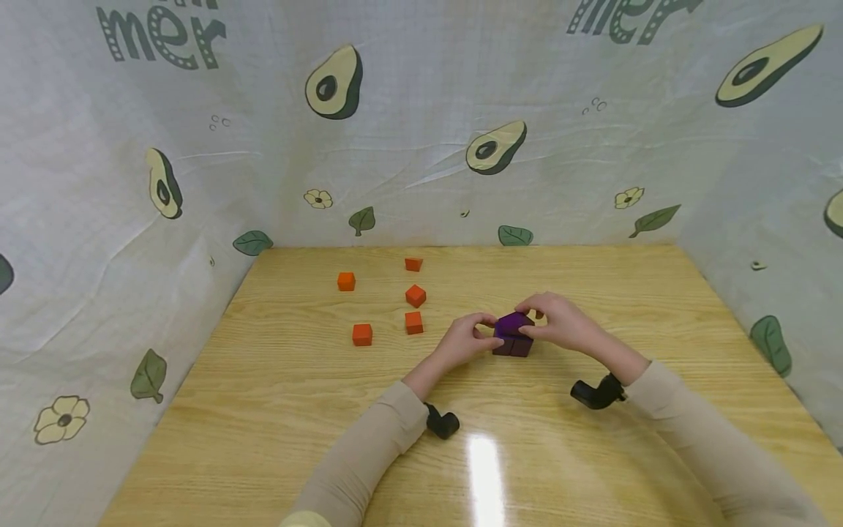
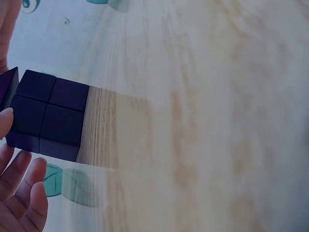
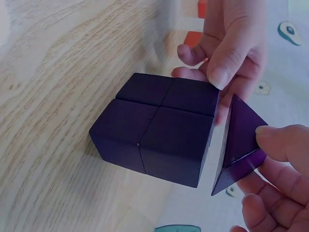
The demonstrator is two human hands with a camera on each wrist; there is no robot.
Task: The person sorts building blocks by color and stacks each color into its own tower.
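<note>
Several dark purple cubes [image 3: 176, 135] form a block on the table, two wide and two high. My right hand [image 1: 560, 322] pinches a purple triangular prism [image 3: 244, 133] between thumb and fingers, close over the block's top with a narrow gap showing in the right wrist view. My left hand [image 1: 465, 339] grips the upper part of the block from its left side, thumb at the top corner and fingers curled behind. The left wrist view shows the block's cubes [image 2: 48, 111] face on, with the prism only partly in frame.
Left of the hands lie orange-red cubes [image 1: 362, 334] and, farther back, a small orange-red triangular piece [image 1: 413, 264]. Patterned cloth [image 1: 408, 161] walls in the wooden table [image 1: 283, 410] at the back and sides. A black camera [image 1: 596, 393] juts from each wrist.
</note>
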